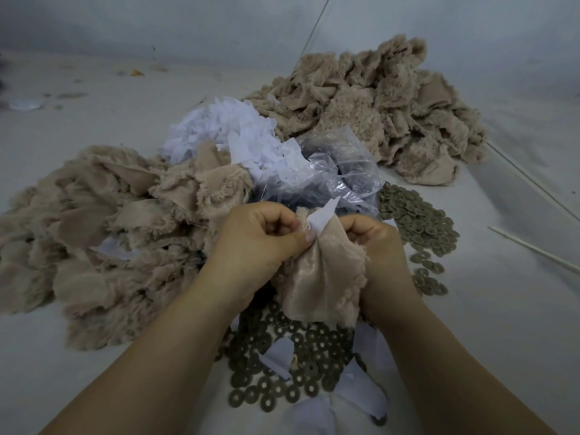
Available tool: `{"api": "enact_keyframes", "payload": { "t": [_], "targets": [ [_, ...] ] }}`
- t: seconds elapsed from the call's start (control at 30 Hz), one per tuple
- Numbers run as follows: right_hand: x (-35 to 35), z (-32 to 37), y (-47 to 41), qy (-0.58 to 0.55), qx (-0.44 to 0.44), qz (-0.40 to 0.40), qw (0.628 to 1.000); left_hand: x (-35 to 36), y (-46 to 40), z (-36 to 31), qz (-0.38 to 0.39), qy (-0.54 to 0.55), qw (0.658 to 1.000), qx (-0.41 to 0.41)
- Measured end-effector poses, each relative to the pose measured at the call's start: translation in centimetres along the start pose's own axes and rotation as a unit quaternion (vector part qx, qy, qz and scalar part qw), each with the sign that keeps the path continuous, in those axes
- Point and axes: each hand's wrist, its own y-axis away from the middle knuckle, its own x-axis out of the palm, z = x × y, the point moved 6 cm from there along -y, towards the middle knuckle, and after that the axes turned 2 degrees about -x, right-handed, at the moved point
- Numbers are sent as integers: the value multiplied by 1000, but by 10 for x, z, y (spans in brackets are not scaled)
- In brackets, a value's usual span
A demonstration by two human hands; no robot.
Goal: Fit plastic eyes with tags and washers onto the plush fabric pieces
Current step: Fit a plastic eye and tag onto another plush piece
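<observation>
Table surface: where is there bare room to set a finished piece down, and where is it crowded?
Bare table lies near left, below the left plush pile, and at far left behind it. Another open strip runs right of the washers, toward the white stick. The middle is crowded: tags, plastic bag, both hands.

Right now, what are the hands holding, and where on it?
Both hands, left and right, pinch one plush piece at its bunched top edge, where a white tag sticks up. No eye or washer shows in the grip.
</observation>
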Motion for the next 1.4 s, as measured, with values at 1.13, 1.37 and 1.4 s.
{"api": "enact_keyframes", "payload": {
  "t": [1.13, 1.37, 1.4],
  "targets": [
    [0, -28, -1, -87, 78, -58, 991, 7, 0, 15, -81, 2, 997, 10],
    [0, -19, 0, 38, 41, -73, 996, 6, 1, 12, -120, -81, 987, 66],
    [1, -18, 0, 49, 38, -75, 995, 7, 1, 12, -124, -84, 986, 65]
  ]
}}
